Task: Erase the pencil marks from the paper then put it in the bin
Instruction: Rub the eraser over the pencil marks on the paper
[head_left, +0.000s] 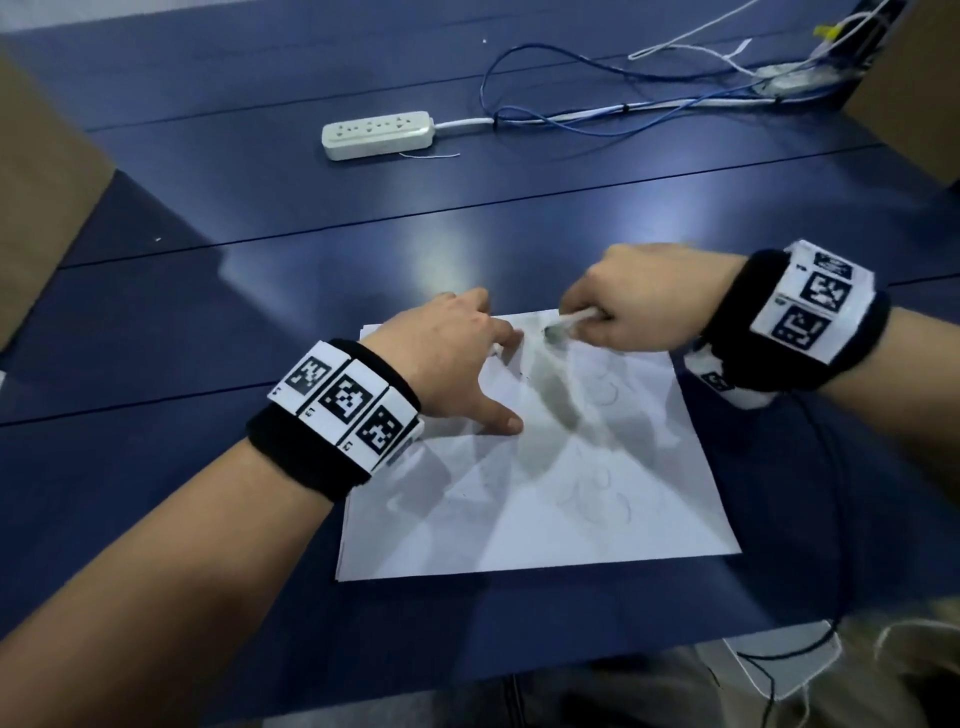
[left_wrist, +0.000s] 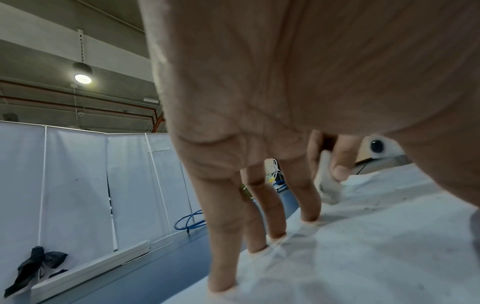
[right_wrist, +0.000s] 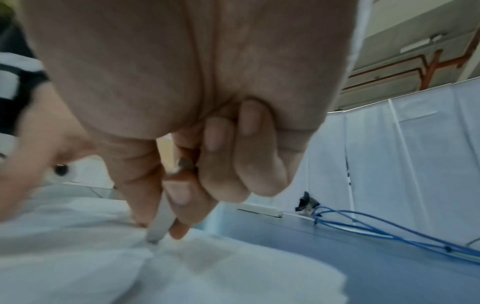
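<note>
A white sheet of paper (head_left: 545, 493) with faint pencil curves lies on the blue table (head_left: 208, 322). My left hand (head_left: 457, 358) presses its spread, straight fingertips (left_wrist: 309, 216) on the paper's far left part (left_wrist: 363, 246). My right hand (head_left: 634, 306) pinches a white eraser (head_left: 569, 325) between thumb and fingers, its smudged tip touching the paper near the far edge. In the right wrist view the eraser (right_wrist: 159, 224) meets the paper (right_wrist: 207, 267) below the curled fingers (right_wrist: 221, 164). In the left wrist view the eraser (left_wrist: 327, 181) shows beyond my fingers. No bin is in view.
A white power strip (head_left: 376, 133) lies on the far side of the table, with blue and white cables (head_left: 571, 111) running to the right. Brown cardboard surfaces stand at the far left (head_left: 36, 197) and far right (head_left: 914, 88). White partition screens (left_wrist: 78, 185) stand beyond the table.
</note>
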